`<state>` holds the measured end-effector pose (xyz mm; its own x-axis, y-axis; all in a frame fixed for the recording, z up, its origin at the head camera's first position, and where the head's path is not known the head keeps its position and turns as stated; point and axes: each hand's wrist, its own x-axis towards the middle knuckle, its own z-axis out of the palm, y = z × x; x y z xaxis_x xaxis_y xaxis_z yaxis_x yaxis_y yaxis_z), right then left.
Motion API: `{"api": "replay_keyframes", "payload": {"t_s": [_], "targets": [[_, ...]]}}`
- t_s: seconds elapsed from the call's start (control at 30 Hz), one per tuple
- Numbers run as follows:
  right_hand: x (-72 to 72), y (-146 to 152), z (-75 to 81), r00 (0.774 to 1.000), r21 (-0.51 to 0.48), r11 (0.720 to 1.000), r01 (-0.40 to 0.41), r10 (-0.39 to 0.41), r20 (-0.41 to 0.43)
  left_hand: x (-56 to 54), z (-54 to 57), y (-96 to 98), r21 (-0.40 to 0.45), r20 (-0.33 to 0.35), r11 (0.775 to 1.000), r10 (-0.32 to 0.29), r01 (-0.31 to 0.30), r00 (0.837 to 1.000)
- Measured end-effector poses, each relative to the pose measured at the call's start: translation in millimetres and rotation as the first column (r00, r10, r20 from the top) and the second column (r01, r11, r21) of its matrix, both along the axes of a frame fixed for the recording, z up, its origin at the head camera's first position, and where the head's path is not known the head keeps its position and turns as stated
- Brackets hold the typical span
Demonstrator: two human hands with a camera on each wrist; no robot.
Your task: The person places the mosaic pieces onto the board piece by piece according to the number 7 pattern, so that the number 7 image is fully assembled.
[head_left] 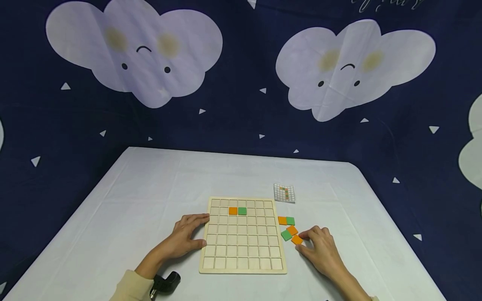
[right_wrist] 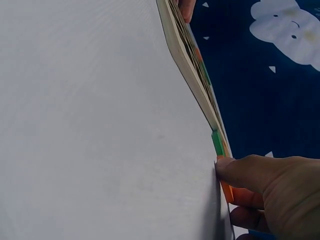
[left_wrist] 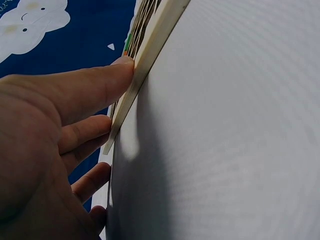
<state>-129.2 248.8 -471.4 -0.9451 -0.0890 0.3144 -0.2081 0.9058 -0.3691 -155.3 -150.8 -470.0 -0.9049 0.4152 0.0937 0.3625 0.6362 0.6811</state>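
Note:
A pale wooden grid board point(head_left: 242, 234) lies on the table, with one orange square tile point(head_left: 233, 211) and one green square tile point(head_left: 242, 211) side by side in its second row from the top. My left hand point(head_left: 188, 234) rests at the board's left edge, thumb and fingertips on the frame and the fingers fairly straight. To the right of the board, my right hand point(head_left: 320, 248) pinches an orange tile point(head_left: 296, 239) between thumb and forefinger. In the right wrist view the thumb point(right_wrist: 237, 170) presses on that orange tile point(right_wrist: 226, 190), beside a green tile point(right_wrist: 217, 142).
Other loose tiles lie by the board's right edge: an orange tile point(head_left: 282, 220), a green tile point(head_left: 290, 220), another orange tile point(head_left: 292, 230) and a green one point(head_left: 286, 235). Behind them is a small printed pattern card point(head_left: 284, 193). A black device point(head_left: 167, 283) sits by the left wrist.

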Motion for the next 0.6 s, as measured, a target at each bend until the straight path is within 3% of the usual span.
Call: {"api": "replay_keyframes", "payload": {"t_s": [0.6], "targets": [[3.0, 4.0, -2.4, 1.0, -0.003, 1.0, -0.004, 0.004, 0.0, 0.1, -0.4, 0.0, 0.002, -0.002, 1.0, 0.001, -0.001, 1.0]]}}
